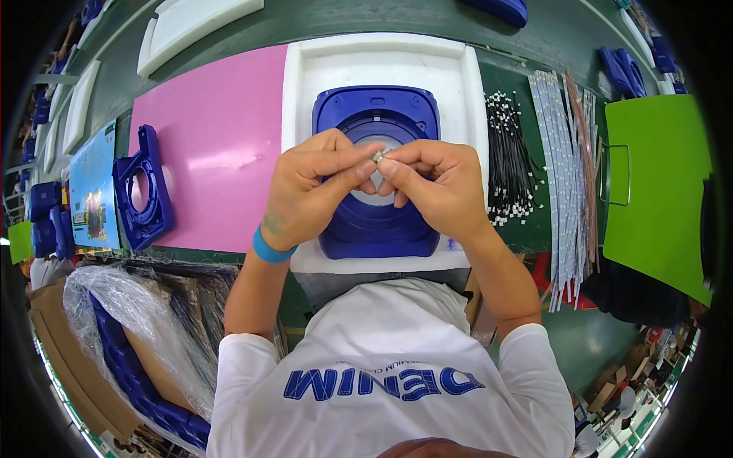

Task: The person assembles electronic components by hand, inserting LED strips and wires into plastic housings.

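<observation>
In front of my chest, a tiny pale, metallic-looking piece is pinched between the fingertips of both hands. My left hand, with a blue band at its wrist, closes on it from one side. From the other side my right hand grips it between thumb and index finger. The fingers cover most of the piece, so its exact kind is unclear. Below the hands lies a dark blue plastic housing with a large round opening. It rests in a white foam tray, partly hidden by my hands.
At left are a pink sheet, another blue plastic frame and a printed light-blue sheet. To the right lie black cables with white connectors, pale strips and a green panel. Clear plastic wrap covers a box lower left.
</observation>
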The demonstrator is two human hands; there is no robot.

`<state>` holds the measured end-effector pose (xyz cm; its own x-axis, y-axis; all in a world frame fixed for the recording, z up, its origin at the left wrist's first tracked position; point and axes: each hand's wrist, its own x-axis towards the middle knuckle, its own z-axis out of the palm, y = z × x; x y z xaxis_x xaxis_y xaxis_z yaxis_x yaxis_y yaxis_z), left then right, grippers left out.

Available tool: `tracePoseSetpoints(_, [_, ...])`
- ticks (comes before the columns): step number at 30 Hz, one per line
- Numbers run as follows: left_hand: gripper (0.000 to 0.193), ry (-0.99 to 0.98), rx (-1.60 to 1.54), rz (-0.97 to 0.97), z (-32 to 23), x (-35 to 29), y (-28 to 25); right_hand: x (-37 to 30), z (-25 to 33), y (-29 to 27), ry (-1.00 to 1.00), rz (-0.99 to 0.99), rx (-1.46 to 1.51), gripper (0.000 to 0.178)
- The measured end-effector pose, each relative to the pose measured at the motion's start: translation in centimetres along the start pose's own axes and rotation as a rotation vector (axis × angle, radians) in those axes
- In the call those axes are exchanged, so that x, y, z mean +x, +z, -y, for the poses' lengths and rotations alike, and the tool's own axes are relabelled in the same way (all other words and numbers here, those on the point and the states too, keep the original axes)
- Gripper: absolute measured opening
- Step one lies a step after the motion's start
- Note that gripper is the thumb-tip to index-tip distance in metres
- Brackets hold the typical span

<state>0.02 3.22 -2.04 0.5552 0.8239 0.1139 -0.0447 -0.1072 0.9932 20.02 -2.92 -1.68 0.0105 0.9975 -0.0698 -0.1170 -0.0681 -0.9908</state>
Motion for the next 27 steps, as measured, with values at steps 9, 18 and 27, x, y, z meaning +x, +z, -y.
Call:
tracePoseSetpoints(9, [0.026,0.175,0.372,0.112,-2.0,0.0,-1.7,0.5,0.3,-0.5,-0.209,0.015,-0.318,0.008])
tracePoseSetpoints(18, [0.027,0.115,0.183,-0.187,-1.2,-2.4,-2.6,3.2,-1.7,-3.1,-0.621,0.041,-1.004,0.014])
tracePoseSetpoints(27, [0.020,0.136,0.366,0.062,0.8,-3.3,-0.6,6.2,-2.8,-2.4,-0.818,-0.092,-1.022,0.013])
